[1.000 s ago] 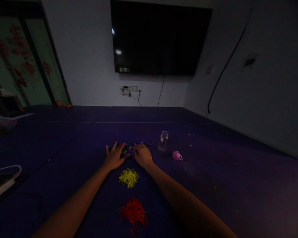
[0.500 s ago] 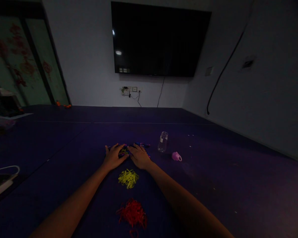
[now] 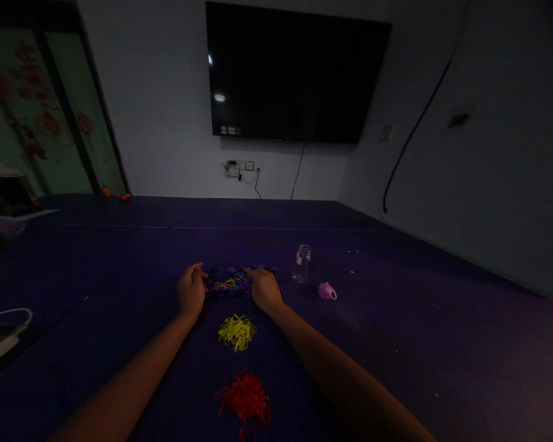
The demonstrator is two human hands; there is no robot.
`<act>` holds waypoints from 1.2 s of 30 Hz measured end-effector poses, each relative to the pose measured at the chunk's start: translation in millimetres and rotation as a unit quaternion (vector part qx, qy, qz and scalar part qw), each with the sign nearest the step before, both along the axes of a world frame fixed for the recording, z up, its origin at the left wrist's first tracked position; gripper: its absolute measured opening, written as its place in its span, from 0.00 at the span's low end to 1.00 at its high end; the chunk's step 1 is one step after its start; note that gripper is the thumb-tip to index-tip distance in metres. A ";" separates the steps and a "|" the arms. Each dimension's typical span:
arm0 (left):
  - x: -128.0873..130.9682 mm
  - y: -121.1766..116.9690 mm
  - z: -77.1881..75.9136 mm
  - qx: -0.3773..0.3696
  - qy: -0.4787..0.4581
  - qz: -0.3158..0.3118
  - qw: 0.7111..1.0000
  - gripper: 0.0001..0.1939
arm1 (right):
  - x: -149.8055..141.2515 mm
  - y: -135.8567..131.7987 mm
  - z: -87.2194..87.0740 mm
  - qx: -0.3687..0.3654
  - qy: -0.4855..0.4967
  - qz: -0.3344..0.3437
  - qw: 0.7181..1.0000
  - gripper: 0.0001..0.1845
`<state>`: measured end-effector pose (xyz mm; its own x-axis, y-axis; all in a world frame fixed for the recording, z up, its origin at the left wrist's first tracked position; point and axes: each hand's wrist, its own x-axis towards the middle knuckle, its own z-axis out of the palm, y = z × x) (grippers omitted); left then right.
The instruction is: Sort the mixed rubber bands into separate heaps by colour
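A loose, mixed-colour pile of rubber bands (image 3: pixel 230 283) lies on the dark purple surface between my hands. My left hand (image 3: pixel 192 290) stands on its edge at the pile's left side, fingers slightly bent and open, with nothing seen in it. At the right side, my right hand (image 3: pixel 264 289) rests palm down, open, its fingertips touching the bands and partly hidden among them. Nearer to me sits a yellow heap of rubber bands (image 3: pixel 237 332). A red heap of bands (image 3: pixel 246 398) lies closer still, between my forearms.
Right of the pile stands a clear glass bottle (image 3: pixel 301 264), uncapped. A pink cap with a loop (image 3: pixel 326 291) lies beside it. A white-edged object (image 3: pixel 4 344) is at the left edge. A large television (image 3: pixel 299 73) hangs on the far wall.
My hands have moved apart, the left one outward to the left and turned on edge, the right one slightly right. More of the mixed pile shows between them.
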<state>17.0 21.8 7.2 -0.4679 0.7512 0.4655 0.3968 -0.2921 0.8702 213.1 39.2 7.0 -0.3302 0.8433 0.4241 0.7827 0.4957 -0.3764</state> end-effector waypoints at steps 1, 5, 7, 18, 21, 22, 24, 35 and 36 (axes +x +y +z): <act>0.3 -0.9 0.3 -0.004 -0.007 -0.003 1.000 0.23 | -0.3 -0.3 -0.2 -0.002 -0.003 0.000 1.000 0.30; -0.9 -1.0 -0.9 -0.014 -0.001 0.012 1.000 0.25 | -0.8 -0.3 -0.3 -0.006 0.007 0.032 0.999 0.30; -2.6 0.9 -2.5 -0.011 0.008 0.031 0.999 0.25 | -0.8 0.0 0.0 -0.002 0.014 0.064 0.998 0.31; -9.4 7.4 -7.0 0.031 -0.048 0.060 0.997 0.23 | -1.2 0.0 -0.5 -0.015 0.012 0.037 0.999 0.31; -11.9 10.8 -9.7 0.017 -0.072 0.054 0.996 0.24 | -1.8 -2.1 1.4 -0.017 0.002 0.037 0.999 0.30; -12.2 12.1 -10.2 0.011 -0.081 0.050 0.995 0.24 | -1.9 -2.7 2.1 -0.017 -0.001 0.038 0.999 0.30; -11.7 13.9 -9.8 0.007 -0.098 0.034 0.995 0.25 | -2.1 -3.8 3.3 -0.015 -0.004 0.039 0.999 0.30; 2.5 -3.6 2.9 0.018 0.078 -0.020 0.997 0.29 | -2.8 -4.0 3.6 -0.007 -0.005 0.040 0.999 0.29; 3.1 -4.0 2.4 0.011 0.099 -0.022 0.995 0.29 | -2.9 -3.9 3.3 -0.008 -0.005 0.039 0.999 0.29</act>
